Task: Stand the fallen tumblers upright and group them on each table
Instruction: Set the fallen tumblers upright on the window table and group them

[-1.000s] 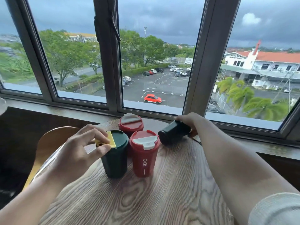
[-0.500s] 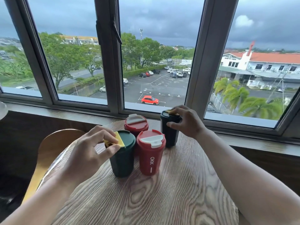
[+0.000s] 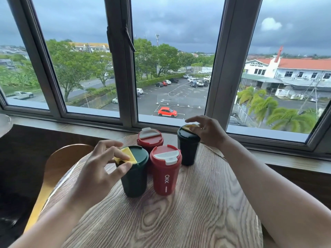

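Observation:
Four tumblers stand upright near the far edge of the round wooden table point(image 3: 161, 221). A dark green tumbler with a yellow flap point(image 3: 134, 179) is front left, and my left hand point(image 3: 100, 174) pinches its lid at the flap. A red tumbler marked OKK point(image 3: 165, 178) touches it on the right, with a second red tumbler point(image 3: 150, 140) just behind them. A dark tumbler point(image 3: 188, 153) stands apart to the right rear. My right hand point(image 3: 208, 130) hovers over its lid with fingers spread, the thumb still touching the yellow flap.
A curved wooden chair back point(image 3: 59, 169) stands at the table's left edge. A wooden sill point(image 3: 286, 158) and grey window frames point(image 3: 225, 68) run right behind the tumblers. A second table's edge point(image 3: 4, 124) shows at far left.
The dark tumbler lay on its side under my right hand; it was tipped upright, and the fingers have now loosened on its lid. My left hand has stayed on the green tumbler.

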`<state>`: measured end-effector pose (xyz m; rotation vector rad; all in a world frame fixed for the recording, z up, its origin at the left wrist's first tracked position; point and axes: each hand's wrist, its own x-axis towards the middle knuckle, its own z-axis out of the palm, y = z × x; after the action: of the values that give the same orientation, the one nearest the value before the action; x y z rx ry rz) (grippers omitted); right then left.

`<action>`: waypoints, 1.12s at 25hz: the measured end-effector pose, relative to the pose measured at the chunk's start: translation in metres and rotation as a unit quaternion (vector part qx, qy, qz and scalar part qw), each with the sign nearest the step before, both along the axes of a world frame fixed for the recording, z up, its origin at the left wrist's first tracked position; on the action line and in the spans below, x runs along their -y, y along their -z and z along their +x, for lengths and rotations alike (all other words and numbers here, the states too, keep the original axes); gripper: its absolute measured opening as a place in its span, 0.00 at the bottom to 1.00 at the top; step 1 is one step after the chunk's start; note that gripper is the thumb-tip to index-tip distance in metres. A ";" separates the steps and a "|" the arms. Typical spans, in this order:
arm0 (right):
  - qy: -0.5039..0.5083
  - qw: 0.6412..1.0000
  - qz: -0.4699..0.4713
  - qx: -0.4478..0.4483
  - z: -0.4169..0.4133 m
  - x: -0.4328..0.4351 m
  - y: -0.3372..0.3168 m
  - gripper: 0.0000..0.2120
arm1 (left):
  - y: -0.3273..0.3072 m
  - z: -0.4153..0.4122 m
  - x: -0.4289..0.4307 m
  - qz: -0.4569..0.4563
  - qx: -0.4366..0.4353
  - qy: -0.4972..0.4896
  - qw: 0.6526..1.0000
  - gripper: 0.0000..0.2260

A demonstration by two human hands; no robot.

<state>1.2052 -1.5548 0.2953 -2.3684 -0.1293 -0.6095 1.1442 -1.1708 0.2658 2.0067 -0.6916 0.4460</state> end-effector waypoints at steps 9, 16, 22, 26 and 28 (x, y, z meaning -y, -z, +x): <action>0.029 0.983 0.102 -0.147 0.002 -0.017 -0.020 0.07 | 0.003 -0.009 0.013 0.044 -0.002 -0.102 0.994 0.22; 0.000 0.975 0.139 -0.171 -0.007 -0.035 -0.019 0.08 | 0.003 -0.007 0.016 0.044 0.017 -0.099 0.994 0.22; -0.007 0.968 0.153 -0.198 -0.012 -0.036 -0.011 0.08 | 0.011 0.003 0.013 0.036 -0.008 -0.073 0.997 0.25; -0.009 0.969 0.097 -0.227 -0.011 -0.034 -0.018 0.11 | 0.012 0.005 0.007 0.062 -0.035 -0.055 0.996 0.31; -0.004 0.977 0.044 -0.211 -0.008 -0.036 -0.023 0.13 | 0.007 0.005 0.007 0.067 -0.042 -0.052 0.995 0.33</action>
<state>1.1972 -1.5190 0.3186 -2.3533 0.0761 -0.0961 1.1491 -1.1774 0.2590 2.1832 -0.5796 0.3816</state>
